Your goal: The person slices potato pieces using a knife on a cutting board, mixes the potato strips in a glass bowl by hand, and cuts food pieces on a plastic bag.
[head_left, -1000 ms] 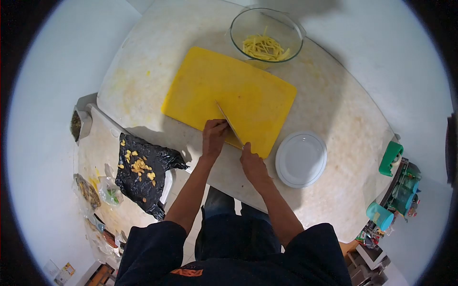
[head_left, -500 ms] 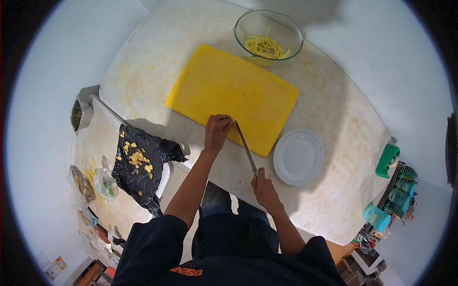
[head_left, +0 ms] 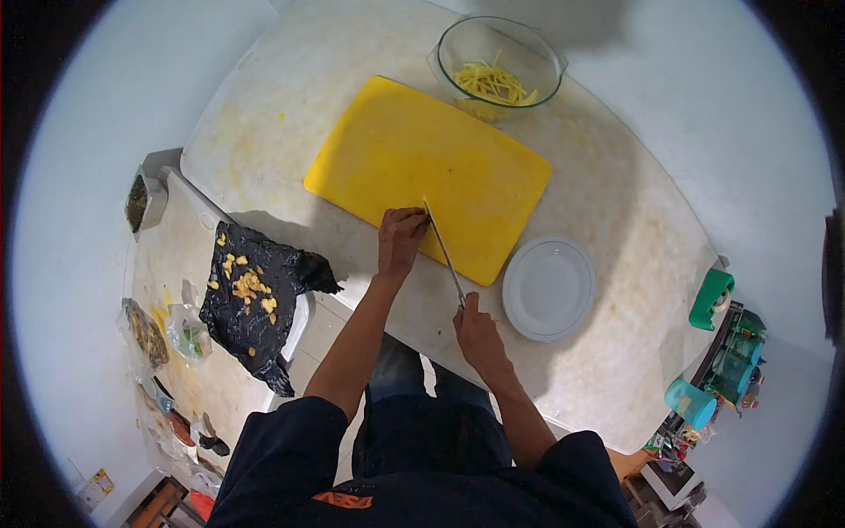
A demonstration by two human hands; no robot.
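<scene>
The kitchen knife (head_left: 446, 255) is gripped in the right hand (head_left: 480, 333), its blade angled over the yellow cutting board (head_left: 422, 145); the left hand (head_left: 401, 239), its hold unclear, is best kept curled back beside the blade.

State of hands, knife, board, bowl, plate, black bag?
Left hand: fingers bent; hold unclear
Right hand: closed on handle
Cutting board: lying flat
Knife: in right hand, blade over board's near edge
Glass bowl: uncovered, part-filled with yellow strips
White plate: face up
Black plastic bag: spread out, scraps on top
</scene>
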